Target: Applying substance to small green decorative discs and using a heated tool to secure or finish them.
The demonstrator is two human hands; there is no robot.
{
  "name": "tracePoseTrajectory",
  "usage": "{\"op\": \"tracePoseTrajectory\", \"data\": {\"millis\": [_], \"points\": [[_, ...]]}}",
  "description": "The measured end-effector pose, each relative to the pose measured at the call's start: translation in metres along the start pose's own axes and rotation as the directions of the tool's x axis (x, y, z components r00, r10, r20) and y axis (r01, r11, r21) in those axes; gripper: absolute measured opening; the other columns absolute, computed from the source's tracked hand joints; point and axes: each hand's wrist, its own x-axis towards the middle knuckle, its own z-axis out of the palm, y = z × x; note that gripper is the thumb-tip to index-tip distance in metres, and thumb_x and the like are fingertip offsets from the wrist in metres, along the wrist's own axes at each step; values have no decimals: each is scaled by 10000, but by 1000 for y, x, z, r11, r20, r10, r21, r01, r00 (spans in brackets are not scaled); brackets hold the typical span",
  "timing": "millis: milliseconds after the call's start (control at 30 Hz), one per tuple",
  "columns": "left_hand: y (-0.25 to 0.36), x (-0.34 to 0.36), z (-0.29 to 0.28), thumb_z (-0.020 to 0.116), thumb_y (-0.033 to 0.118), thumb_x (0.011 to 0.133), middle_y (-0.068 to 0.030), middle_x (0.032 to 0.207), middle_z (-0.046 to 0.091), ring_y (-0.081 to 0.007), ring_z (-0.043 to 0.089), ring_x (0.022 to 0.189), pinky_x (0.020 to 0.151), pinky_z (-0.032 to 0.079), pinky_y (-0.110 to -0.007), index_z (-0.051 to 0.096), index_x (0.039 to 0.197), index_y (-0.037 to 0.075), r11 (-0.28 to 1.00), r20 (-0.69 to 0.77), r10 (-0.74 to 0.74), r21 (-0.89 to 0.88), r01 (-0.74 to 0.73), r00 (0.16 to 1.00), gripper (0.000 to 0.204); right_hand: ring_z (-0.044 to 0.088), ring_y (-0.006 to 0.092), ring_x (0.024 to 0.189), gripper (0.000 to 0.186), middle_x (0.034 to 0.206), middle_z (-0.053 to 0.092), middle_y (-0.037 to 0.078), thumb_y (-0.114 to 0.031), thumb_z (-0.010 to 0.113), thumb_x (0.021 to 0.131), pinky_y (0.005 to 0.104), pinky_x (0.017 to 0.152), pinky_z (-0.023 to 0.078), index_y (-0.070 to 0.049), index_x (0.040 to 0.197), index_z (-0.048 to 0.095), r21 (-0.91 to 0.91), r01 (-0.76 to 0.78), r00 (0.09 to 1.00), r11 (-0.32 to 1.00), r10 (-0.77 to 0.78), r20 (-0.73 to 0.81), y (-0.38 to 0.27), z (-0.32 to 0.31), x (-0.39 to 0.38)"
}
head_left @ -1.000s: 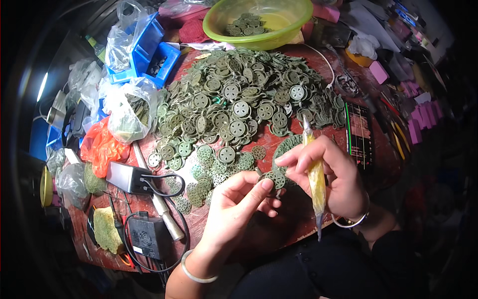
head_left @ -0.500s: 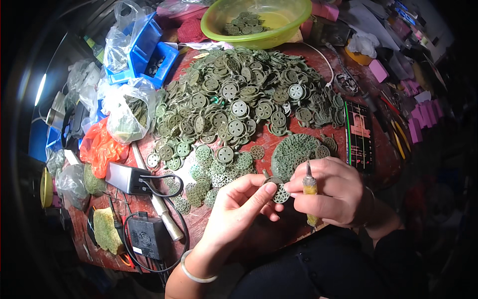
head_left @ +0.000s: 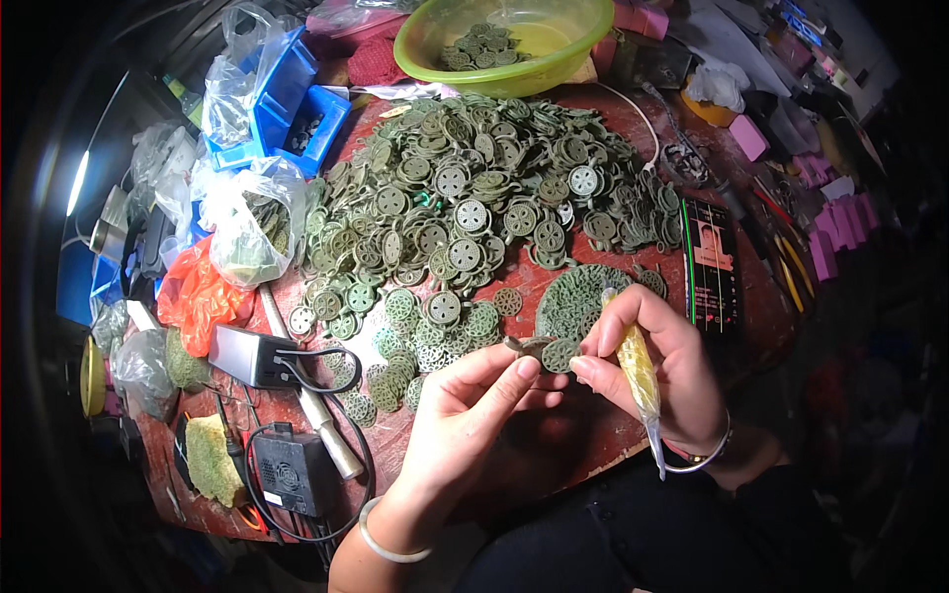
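Note:
My left hand pinches a dark green round piece with a short stub between thumb and fingers. Against its right edge stands a green openwork disc. The right hand's thumb and fingertip are right beside the disc; whether they touch it I cannot tell. In my right hand lies a pen-shaped tool with a yellow wrapped grip, slanted, its lower end pointing toward me. Just beyond both hands is a round, rough green pad. Loose openwork discs lie left of the hands.
A big heap of green round pieces covers the table's middle. Behind it stands a yellow-green basin. A lit phone leans at the right, pliers beyond. Black box, cables and blue bins are on the left.
My right hand has turned and its fingers have opened around the tool, which now slants with its lower end in sight. The disc between my hands has turned and moved slightly up.

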Motion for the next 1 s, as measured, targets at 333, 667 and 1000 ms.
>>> {"op": "tracePoseTrajectory", "data": {"millis": [333, 667, 1000], "points": [[-2, -1, -4, 612, 94, 960, -70, 878, 702, -124, 670, 800, 740, 541, -240, 666, 993, -23, 995, 19, 38, 95, -40, 999, 133, 567, 39, 811, 190, 888, 546, 18, 84, 630, 870, 207, 710, 500, -19, 967, 502, -83, 148, 989, 985, -148, 6, 9, 8, -2], [-2, -2, 2, 611, 94, 962, -50, 852, 691, -91, 651, 787, 733, 518, -217, 665, 962, -23, 954, 29, 100, 282, -104, 995, 128, 628, 45, 738, 196, 767, 581, 15, 29, 683, 858, 206, 612, 510, -12, 934, 506, -293, 171, 985, 941, -166, 43, 4, 1, 2], [5, 1, 1, 472, 175, 1033, -43, 822, 615, -169, 667, 894, 834, 531, -270, 619, 1118, -45, 992, 88, -106, -53, 111, 990, 277, 669, 77, 737, 147, 776, 593, 31, 36, 628, 896, 208, 617, 536, 1, 938, 491, -116, 137, 989, 984, -143, -43, -1, 10, 0]]}}
